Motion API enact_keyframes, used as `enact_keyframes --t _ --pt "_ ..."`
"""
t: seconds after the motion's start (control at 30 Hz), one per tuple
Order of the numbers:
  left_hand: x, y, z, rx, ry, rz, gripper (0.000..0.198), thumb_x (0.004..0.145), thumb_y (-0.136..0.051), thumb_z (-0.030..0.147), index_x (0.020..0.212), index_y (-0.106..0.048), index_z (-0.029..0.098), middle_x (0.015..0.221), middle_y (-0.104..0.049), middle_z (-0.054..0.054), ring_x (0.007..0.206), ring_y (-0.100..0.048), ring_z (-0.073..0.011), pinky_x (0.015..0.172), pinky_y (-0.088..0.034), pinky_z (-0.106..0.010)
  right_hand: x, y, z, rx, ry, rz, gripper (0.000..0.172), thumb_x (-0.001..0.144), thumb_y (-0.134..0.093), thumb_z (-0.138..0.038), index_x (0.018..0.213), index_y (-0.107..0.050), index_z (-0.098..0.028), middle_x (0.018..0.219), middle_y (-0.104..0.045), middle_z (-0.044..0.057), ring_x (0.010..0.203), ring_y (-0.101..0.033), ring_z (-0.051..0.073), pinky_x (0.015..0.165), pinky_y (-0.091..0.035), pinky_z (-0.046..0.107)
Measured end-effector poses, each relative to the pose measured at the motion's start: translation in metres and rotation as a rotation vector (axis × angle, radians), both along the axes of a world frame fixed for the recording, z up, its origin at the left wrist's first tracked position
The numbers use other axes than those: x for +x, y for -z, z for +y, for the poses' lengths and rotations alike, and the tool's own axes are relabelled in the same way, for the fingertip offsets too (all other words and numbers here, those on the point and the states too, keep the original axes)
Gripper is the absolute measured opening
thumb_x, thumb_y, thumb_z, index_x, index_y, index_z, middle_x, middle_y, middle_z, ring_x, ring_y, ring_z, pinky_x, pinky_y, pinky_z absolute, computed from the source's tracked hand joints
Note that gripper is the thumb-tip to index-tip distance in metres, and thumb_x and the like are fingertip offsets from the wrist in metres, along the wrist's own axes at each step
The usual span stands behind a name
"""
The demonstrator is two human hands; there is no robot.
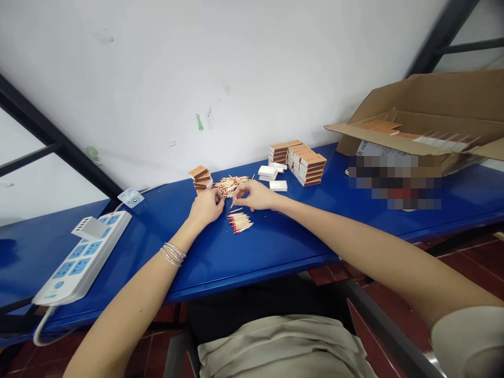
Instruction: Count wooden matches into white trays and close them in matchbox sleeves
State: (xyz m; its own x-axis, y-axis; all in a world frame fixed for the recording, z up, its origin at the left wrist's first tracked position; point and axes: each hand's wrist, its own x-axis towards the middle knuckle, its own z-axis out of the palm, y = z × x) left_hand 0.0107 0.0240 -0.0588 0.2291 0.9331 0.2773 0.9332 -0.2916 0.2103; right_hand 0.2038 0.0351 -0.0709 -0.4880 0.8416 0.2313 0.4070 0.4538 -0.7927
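Observation:
A loose heap of matches (230, 184) with red heads lies on the blue table, just beyond my hands. My right hand (258, 195) pinches a single match between thumb and forefinger, its tip pointing down toward the table. Curled at the heap's near left edge is my left hand (207, 206); its fingertips are partly hidden, and what they hold I cannot make out. Closer to me, a small group of matches (240, 223) lies side by side, with red heads to the left. A short stack of matchboxes (200, 177) stands just behind my left hand.
White matchbox trays (268, 172) lie right of the heap, before stacked matchboxes (309, 164). An open cardboard box (425, 105) occupies the right end. On the left are a power strip (84, 257) and a small white device (131, 198). A wall (236, 68) rises behind.

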Motion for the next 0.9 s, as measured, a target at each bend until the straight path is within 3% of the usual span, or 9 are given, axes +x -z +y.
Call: enact_keyframes --t 0.13,0.23,0.47,0.73,0.9 --pt "0.0 -0.002 -0.001 -0.001 -0.012 -0.012 0.008 0.08 -0.057 0.025 0.08 -0.063 0.019 0.079 -0.068 -0.005 0.071 -0.062 -0.0209 0.063 -0.042 -0.03 0.003 -0.001 0.0 0.22 -0.024 -0.199 0.007 0.074 -0.067 -0.017 0.077 -0.073 -0.016 0.077 -0.072 0.002 0.07 -0.064 0.012 0.066 -0.045 0.021" --pt "-0.001 -0.005 -0.002 0.01 -0.012 -0.03 0.009 0.08 -0.057 0.026 0.08 -0.063 0.019 0.078 -0.068 -0.005 0.072 -0.062 -0.0208 0.063 -0.042 -0.03 0.005 -0.003 0.0 0.26 -0.066 -0.283 0.016 0.075 -0.063 -0.015 0.084 -0.076 -0.018 0.081 -0.073 0.002 0.073 -0.063 0.013 0.068 -0.044 0.022" --pt "-0.001 -0.008 -0.005 0.06 0.017 -0.077 0.007 0.078 -0.058 0.025 0.08 -0.062 0.02 0.073 -0.066 -0.003 0.065 -0.059 -0.0176 0.063 -0.042 -0.028 0.006 -0.007 -0.003 0.201 -0.202 -0.283 0.021 0.077 -0.06 -0.013 0.088 -0.077 -0.018 0.078 -0.072 0.0 0.068 -0.062 0.011 0.066 -0.043 0.02" --pt "0.006 -0.005 -0.01 0.028 0.127 -0.313 0.015 0.081 -0.058 0.032 0.083 -0.065 0.018 0.071 -0.067 -0.001 0.059 -0.056 -0.0129 0.062 -0.043 -0.024 0.004 -0.003 -0.001 0.091 0.0 -0.085 0.025 0.086 -0.059 -0.025 0.105 -0.073 -0.018 0.077 -0.072 -0.001 0.045 -0.058 0.006 0.056 -0.045 0.018" --pt "0.012 -0.006 -0.013 -0.079 0.145 -0.408 0.021 0.083 -0.058 0.036 0.085 -0.065 0.016 0.075 -0.069 -0.003 0.052 -0.054 -0.0108 0.053 -0.04 -0.023 0.0 -0.002 -0.001 -0.004 0.04 0.065 0.021 0.089 -0.056 -0.027 0.095 -0.073 -0.016 0.073 -0.072 0.001 0.043 -0.061 0.008 0.041 -0.04 0.016"
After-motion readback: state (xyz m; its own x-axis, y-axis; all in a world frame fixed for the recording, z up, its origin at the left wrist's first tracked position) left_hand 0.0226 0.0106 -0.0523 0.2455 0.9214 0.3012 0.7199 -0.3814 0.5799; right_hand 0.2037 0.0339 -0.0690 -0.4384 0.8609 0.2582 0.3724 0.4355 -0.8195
